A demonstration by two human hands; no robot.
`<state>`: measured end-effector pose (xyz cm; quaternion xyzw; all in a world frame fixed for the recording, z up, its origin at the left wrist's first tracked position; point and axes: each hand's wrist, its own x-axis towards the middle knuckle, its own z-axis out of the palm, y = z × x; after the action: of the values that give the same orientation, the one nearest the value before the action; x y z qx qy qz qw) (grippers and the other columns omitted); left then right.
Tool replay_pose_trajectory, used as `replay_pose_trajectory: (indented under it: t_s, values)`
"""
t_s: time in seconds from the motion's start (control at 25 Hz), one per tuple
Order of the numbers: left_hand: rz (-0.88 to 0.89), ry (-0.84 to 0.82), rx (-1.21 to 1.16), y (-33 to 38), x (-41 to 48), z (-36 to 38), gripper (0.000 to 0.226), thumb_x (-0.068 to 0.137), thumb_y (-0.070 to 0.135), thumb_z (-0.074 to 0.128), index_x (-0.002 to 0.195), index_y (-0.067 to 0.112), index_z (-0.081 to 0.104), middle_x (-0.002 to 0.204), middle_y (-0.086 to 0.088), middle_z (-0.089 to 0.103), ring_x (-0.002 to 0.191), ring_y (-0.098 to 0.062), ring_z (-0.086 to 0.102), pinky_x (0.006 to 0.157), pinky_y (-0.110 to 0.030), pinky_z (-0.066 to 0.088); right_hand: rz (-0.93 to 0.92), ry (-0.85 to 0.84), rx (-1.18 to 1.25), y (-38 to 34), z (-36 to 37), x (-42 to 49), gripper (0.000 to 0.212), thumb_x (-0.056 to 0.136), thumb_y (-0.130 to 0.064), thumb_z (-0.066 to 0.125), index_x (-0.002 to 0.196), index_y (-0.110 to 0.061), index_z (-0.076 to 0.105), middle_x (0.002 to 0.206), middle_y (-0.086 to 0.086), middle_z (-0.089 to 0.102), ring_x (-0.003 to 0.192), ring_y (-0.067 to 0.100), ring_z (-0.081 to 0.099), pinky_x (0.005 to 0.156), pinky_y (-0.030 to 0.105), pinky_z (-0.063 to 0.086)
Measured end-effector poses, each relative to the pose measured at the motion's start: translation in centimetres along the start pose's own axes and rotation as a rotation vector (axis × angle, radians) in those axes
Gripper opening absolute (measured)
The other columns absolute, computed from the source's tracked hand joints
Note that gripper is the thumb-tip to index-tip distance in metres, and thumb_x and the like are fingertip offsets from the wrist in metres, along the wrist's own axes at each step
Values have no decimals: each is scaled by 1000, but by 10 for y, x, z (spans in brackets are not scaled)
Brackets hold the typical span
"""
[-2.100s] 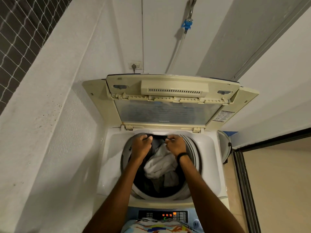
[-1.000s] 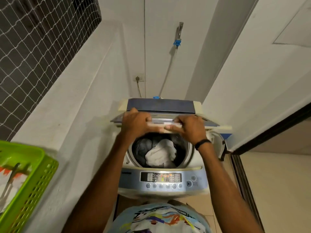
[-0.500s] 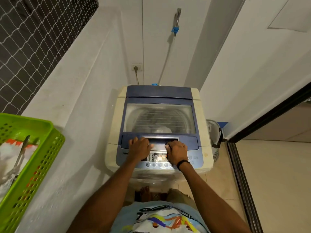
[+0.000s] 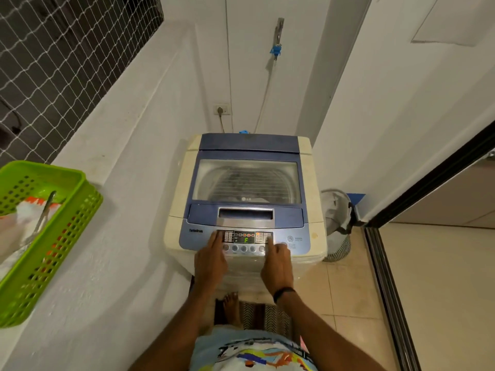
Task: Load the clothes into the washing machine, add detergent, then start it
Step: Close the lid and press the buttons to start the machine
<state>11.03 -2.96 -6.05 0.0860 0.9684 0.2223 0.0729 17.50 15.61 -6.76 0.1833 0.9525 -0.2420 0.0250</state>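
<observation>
Blue plastic, the washer's (image 4: 182,183) front panel (image 4: 245,238) (lid (image 4: 288,213) shut, clothes (image 4: 241,186) dim inside) lies under left hand (image 4: 211,261) and right hand (image 4: 277,266), fingers straight, grasping nothing; its small stiff buttons (image 4: 243,248) likely want a firm fingertip press.

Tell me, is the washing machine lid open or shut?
Shut. The lid lies flat on top of the washing machine; the left hand and right hand touch the control panel.
</observation>
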Motion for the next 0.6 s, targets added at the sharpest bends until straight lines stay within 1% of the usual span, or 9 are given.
replay_pose_trajectory:
  t_s: [0.04,0.08,0.12,0.2,0.28,0.36,0.44,0.52,0.6]
  values:
    - [-66,4,-56,-4,-26,6,61,91,8,58,148,16,38,156,-5,37,121,-23,61,94,-40,55,-16,-31,-19,9,7,-20,85,78,7,58,150,-20,22,102,5,50,87,16,43,75,25,50]
    - [-138,-7,-115,-10,-52,11,62,92,6,54,150,17,36,157,-5,34,130,-23,52,100,-41,51,-30,-72,-38,18,14,-34,88,82,2,58,154,-20,13,101,5,51,86,15,41,75,25,49]
    - [-218,-39,-159,-18,-77,18,62,92,5,50,150,19,33,157,-5,34,133,-24,48,103,-42,48,-34,-104,-43,27,19,-44,89,86,-3,57,155,-21,5,101,6,51,86,15,40,77,26,48]
    - [-364,-135,-189,-33,-117,28,64,92,5,45,151,24,29,151,-5,37,127,-27,50,101,-43,48,-26,-119,-38,35,22,-54,89,90,-9,56,154,-26,-3,101,8,51,86,16,42,80,30,50]
    - [-438,-153,-143,-43,-131,30,65,92,5,47,151,24,28,147,-8,39,123,-30,52,97,-44,48,-14,-104,-36,28,18,-53,88,90,-12,55,156,-27,-2,100,9,52,84,19,46,78,33,51]
    - [-416,-86,-102,-39,-120,23,64,91,7,56,149,20,32,144,-13,43,124,-33,51,98,-46,49,15,-71,-40,19,12,-46,87,90,-15,56,156,-28,1,98,9,53,81,21,49,76,34,51]
    - [-314,7,-72,-28,-95,15,66,88,10,63,147,15,34,143,-17,45,125,-36,49,99,-48,48,52,-39,-62,15,7,-39,85,91,-18,55,155,-28,2,95,9,56,78,21,51,73,35,52]
    - [-221,43,-5,-11,-68,7,72,85,12,68,148,15,32,146,-19,42,128,-37,46,100,-50,46,64,-46,-106,15,7,-32,84,91,-20,54,155,-30,0,89,9,58,73,23,54,69,38,53]
    - [-145,29,86,-1,-45,2,82,82,15,70,151,17,27,152,-19,35,135,-38,40,105,-50,42,76,-93,-121,17,5,-31,86,93,-23,52,153,-35,-8,86,9,61,69,24,57,67,41,55]
